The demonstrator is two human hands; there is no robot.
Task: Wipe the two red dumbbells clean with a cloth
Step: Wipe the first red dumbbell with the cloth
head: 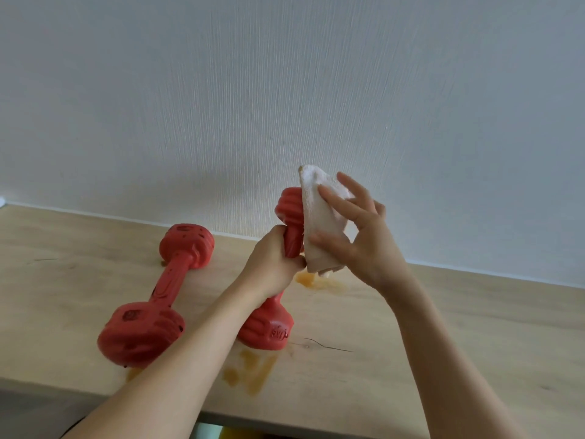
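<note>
**Red dumbbells, white cloth, stained desk**

Wood-grain desk (459, 327) is carrying both weights against a pale textured wall (285, 74). Lying flat at the left is the first red dumbbell (164, 289), well apart from either hand. The second red dumbbell (269, 327) is standing tilted, its lower head resting on the desk and its upper head raised toward the wall. The left hand (272, 264) is gripping its handle, fingers curled tight around it. The right hand (364, 236) is pressing a white cloth (319, 229) against the upper head and handle, fingers spread and mostly straight over the fabric. Orange-brown spills (253, 372) are sitting on the desk near the standing weight's base and below the cloth.
</note>
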